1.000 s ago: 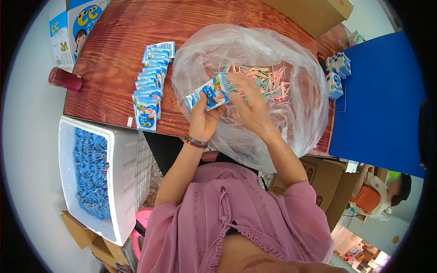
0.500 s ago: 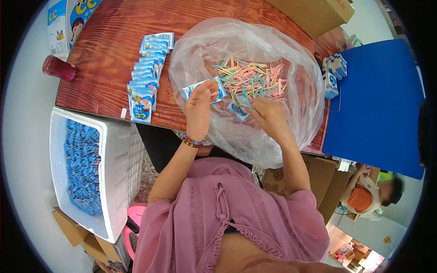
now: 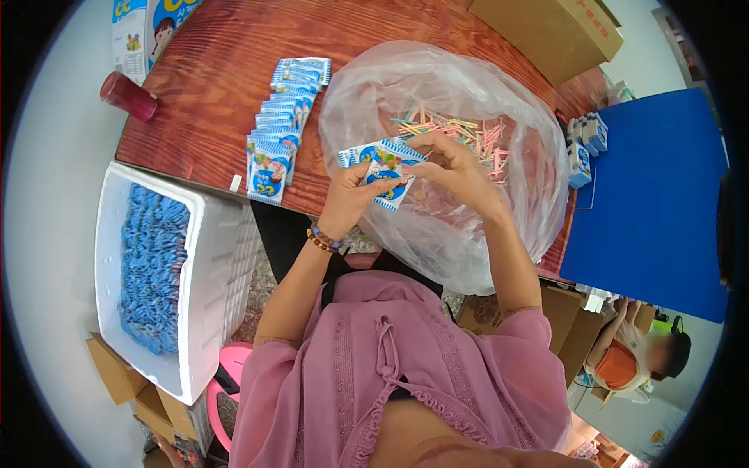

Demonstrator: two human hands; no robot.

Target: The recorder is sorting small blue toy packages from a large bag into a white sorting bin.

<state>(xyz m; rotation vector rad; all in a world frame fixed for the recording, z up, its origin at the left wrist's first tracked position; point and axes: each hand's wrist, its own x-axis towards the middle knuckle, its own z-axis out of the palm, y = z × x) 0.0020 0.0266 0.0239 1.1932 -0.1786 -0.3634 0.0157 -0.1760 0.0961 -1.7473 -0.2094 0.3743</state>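
My left hand (image 3: 349, 198) is closed on small blue-and-white packets, thumb on top. One packet (image 3: 387, 187) lies at an angle over another packet (image 3: 363, 154) behind it. My right hand (image 3: 459, 173) pinches the upper right side of these packets between thumb and fingers. Both hands are over the near left part of a big clear plastic bag (image 3: 355, 86), its mouth spread wide. Inside it lies a loose heap of thin pastel sticks (image 3: 491, 144), pink, yellow and green, partly hidden by my right hand.
An overlapping row of packets (image 3: 269, 171) lies left of the bag on the wooden table (image 3: 211, 101). A white foam box (image 3: 195, 296) full of blue packets stands lower left. Rightward are stacked packets (image 3: 579, 164), a blue panel (image 3: 647, 203), and a person (image 3: 624, 351) beyond.
My right hand has brought its packet up and left to the packet in my left hand, and the two hands now meet. The whole view has shifted slightly.
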